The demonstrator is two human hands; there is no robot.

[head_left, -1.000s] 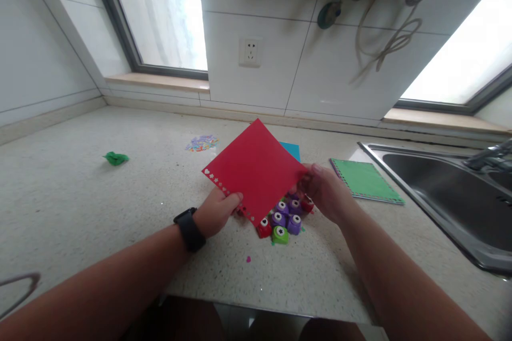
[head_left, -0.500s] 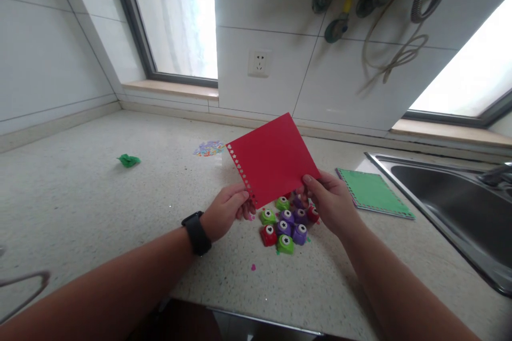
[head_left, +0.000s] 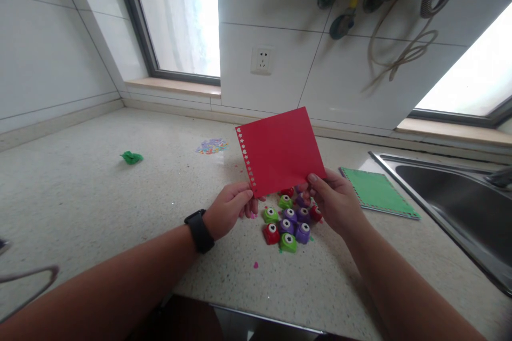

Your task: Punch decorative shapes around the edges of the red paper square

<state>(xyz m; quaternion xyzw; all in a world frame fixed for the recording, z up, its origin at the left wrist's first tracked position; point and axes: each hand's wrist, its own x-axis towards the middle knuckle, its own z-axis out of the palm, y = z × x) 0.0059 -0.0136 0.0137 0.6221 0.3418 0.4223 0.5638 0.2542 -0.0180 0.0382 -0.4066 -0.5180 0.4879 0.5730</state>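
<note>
Red paper sheet (head_left: 282, 152), held up above the countertop (head_left: 120, 208) and partly in front of the craft punches (head_left: 287, 225). The left hand (head_left: 229, 205) pinches its lower-left corner, thumb on the near face; the right hand (head_left: 336, 200) grips near the lower-right corner, thumb likewise in front. Both grips are narrow, closed on the paper. Good handling, in judgement, calls for light, even tension between the two corners, enough to prevent sagging without creasing. The left thumb is best confined to its corner, since the punched margin (small hearts and stars, so probably the weakest edge) may tear if pulled.

Counts: one red sheet, bearing one visible punched row, its holes too small to number surely. Craft punches, at least eleven: three light green, three red, at least five purple (the sheet and right hand may hide others). One heap of confetti (head_left: 212, 146); one crumpled green scrap (head_left: 132, 157); one loose magenta cut-out (head_left: 256, 265); one green-topped stack of punched sheets (head_left: 378, 192), near one steel sink (head_left: 464, 208).
</note>
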